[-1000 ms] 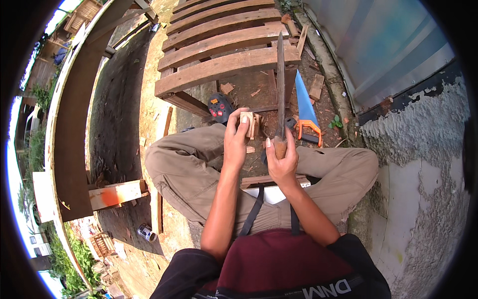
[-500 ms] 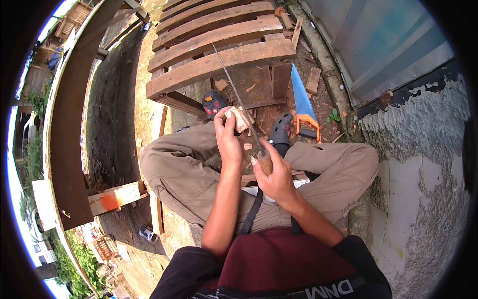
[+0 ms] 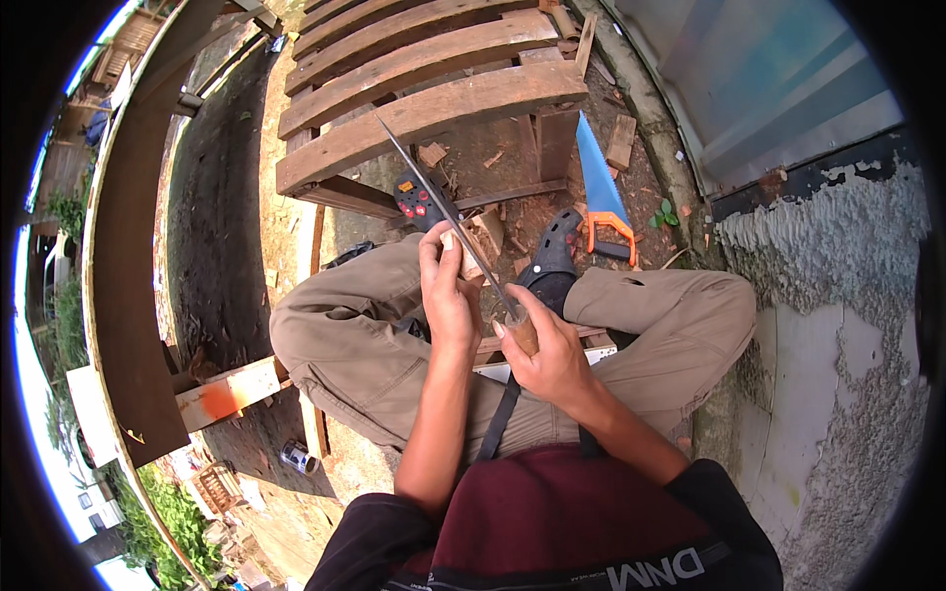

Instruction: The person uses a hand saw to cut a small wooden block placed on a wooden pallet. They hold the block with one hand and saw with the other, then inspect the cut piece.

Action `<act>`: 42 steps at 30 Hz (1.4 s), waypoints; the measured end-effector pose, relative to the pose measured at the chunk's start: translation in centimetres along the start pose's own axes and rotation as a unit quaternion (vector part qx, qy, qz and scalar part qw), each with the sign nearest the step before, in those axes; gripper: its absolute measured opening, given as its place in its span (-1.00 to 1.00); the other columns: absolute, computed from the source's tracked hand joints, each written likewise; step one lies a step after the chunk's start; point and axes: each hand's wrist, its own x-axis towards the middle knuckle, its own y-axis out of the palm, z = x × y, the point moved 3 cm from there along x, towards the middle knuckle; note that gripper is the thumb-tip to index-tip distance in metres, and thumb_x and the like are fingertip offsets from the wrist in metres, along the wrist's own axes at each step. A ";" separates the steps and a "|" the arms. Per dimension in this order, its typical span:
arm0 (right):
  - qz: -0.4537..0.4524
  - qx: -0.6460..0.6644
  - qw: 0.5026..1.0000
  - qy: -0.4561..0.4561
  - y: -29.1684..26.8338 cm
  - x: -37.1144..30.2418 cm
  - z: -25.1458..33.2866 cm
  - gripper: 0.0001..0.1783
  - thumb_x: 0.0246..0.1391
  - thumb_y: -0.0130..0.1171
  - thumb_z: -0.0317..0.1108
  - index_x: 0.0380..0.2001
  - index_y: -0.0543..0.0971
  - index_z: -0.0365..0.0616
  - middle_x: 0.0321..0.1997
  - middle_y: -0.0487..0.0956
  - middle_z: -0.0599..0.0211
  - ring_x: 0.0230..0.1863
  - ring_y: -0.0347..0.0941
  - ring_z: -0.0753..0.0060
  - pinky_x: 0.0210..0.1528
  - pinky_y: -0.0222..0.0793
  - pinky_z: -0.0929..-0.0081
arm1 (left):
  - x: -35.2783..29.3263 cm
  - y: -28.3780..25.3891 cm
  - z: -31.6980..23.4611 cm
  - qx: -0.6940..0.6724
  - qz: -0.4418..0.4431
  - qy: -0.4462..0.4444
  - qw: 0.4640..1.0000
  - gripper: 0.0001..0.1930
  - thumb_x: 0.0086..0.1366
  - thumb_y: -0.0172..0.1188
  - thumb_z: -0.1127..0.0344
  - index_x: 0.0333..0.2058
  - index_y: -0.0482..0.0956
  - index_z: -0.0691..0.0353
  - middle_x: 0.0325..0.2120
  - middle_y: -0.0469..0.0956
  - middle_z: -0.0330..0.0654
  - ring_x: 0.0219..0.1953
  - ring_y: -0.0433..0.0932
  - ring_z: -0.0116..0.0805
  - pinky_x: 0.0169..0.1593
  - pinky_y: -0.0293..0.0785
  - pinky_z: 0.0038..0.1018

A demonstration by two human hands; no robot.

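My right hand (image 3: 550,357) is wrapped around the wooden handle of a long knife (image 3: 420,174). Its narrow pointed blade slants up and to the left, away from me. In my left hand (image 3: 451,300) I grip a small pale wood block (image 3: 470,264), thumb on top. The blade lies across the block and passes close by my left fingertips; whether it bites into the wood I cannot tell. Both hands are above my lap, between my bent knees. Part of the block is hidden behind the blade and fingers.
A slatted wooden bench (image 3: 434,123) stands ahead. To the right, a blue-bladed handsaw (image 3: 601,187) with an orange handle leans near several wood scraps (image 3: 621,141). A metal-sheeted wall (image 3: 769,79) rises at right; a wooden frame (image 3: 133,246) and a can (image 3: 299,456) are at left.
The knife has turned, its tip now further left and lower and its blade showing broader. The block has tilted and sits slightly lower. Both hands keep their grips.
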 end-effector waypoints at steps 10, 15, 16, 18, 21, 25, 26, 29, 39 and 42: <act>0.004 -0.017 1.000 -0.016 0.1 -1.2 -0.8 -0.25 0.09 0.32 -0.42 0.33 0.29 -0.31 -0.04 0.58 -0.29 -0.09 0.60 -0.30 -0.10 0.55 0.05 | -1.0 0.4 0.7 -0.011 -0.017 0.014 1.000 -0.68 0.56 -0.03 0.27 0.18 0.31 0.26 -0.09 0.52 -0.21 -0.09 0.53 -0.47 -0.02 0.50 -0.46; 0.022 -0.016 1.000 0.006 -0.2 -1.5 -0.3 -0.26 0.10 0.30 -0.41 0.33 0.28 -0.31 -0.03 0.57 -0.29 -0.08 0.59 -0.30 -0.08 0.55 0.02 | -1.1 0.4 0.8 -0.005 -0.034 0.020 0.999 -0.66 0.56 -0.03 0.25 0.18 0.31 0.29 -0.06 0.50 -0.19 -0.02 0.50 -0.46 0.10 0.43 -0.43; 0.031 -0.017 0.999 0.021 -0.3 -1.5 0.2 -0.26 0.11 0.29 -0.41 0.33 0.27 -0.31 -0.03 0.57 -0.29 -0.07 0.59 -0.31 -0.08 0.55 0.01 | -1.2 0.4 0.7 -0.001 -0.041 0.024 0.999 -0.66 0.56 -0.04 0.25 0.18 0.31 0.29 -0.06 0.50 -0.20 -0.01 0.50 -0.46 0.10 0.43 -0.44; 0.049 -0.019 0.997 0.049 -0.7 -1.6 0.9 -0.27 0.12 0.28 -0.40 0.33 0.26 -0.32 0.00 0.56 -0.30 -0.05 0.58 -0.32 -0.06 0.56 0.00 | -1.2 -0.4 1.2 -0.011 -0.035 0.019 0.999 -0.65 0.55 -0.02 0.26 0.18 0.31 0.29 -0.04 0.49 -0.19 0.01 0.50 -0.44 0.13 0.41 -0.46; 0.070 -0.019 0.994 0.080 -1.3 -1.7 1.6 -0.27 0.13 0.28 -0.40 0.33 0.25 -0.33 0.05 0.55 -0.30 -0.02 0.57 -0.33 -0.04 0.56 0.00 | -1.4 -0.7 1.1 -0.023 -0.014 0.001 1.000 -0.64 0.53 0.01 0.27 0.19 0.30 0.29 -0.02 0.49 -0.18 0.02 0.50 -0.43 0.13 0.42 -0.45; 0.067 -0.020 0.995 0.071 -1.6 -1.7 1.9 -0.26 0.12 0.29 -0.40 0.32 0.24 -0.34 0.10 0.54 -0.29 0.01 0.57 -0.33 -0.05 0.58 0.01 | -1.5 -0.5 1.5 -0.037 -0.013 -0.001 0.999 -0.62 0.50 0.05 0.31 0.20 0.30 0.29 -0.01 0.49 -0.16 0.02 0.51 -0.40 0.12 0.44 -0.43; 0.062 -0.022 0.996 0.061 -1.7 -1.6 2.0 -0.26 0.11 0.30 -0.40 0.31 0.24 -0.34 0.11 0.54 -0.29 0.01 0.57 -0.32 -0.05 0.58 0.01 | -1.4 -0.5 1.6 -0.038 -0.012 0.005 0.999 -0.61 0.49 0.06 0.32 0.20 0.30 0.29 -0.01 0.50 -0.15 0.02 0.51 -0.40 0.11 0.45 -0.42; 0.059 -0.043 0.996 0.052 -1.4 -1.4 0.4 -0.25 0.09 0.31 -0.42 0.32 0.25 -0.31 0.06 0.56 -0.29 -0.03 0.59 -0.32 -0.10 0.59 0.00 | -1.0 -0.1 1.3 -0.054 0.004 -0.002 0.999 -0.60 0.47 0.08 0.33 0.21 0.29 0.29 -0.01 0.50 -0.14 0.01 0.52 -0.39 0.11 0.46 -0.40; 0.079 -0.020 0.990 0.116 -1.4 -0.5 0.1 -0.36 0.06 0.30 -0.46 0.21 0.34 -0.24 -0.18 0.64 -0.22 -0.17 0.62 -0.31 -0.18 0.56 -0.05 | -0.5 0.5 0.5 0.013 0.025 -0.002 1.000 -0.59 0.53 0.10 0.25 0.22 0.30 0.29 -0.03 0.49 -0.18 -0.07 0.51 -0.46 0.02 0.48 -0.44; 0.041 -0.015 0.996 0.082 -1.3 -0.8 -0.1 -0.39 0.08 0.29 -0.46 0.20 0.36 -0.25 -0.19 0.64 -0.23 -0.16 0.62 -0.32 -0.18 0.55 -0.05 | -0.7 0.7 0.9 0.009 0.001 0.007 1.000 -0.59 0.53 0.10 0.27 0.23 0.30 0.30 -0.03 0.50 -0.16 -0.06 0.52 -0.43 0.04 0.49 -0.43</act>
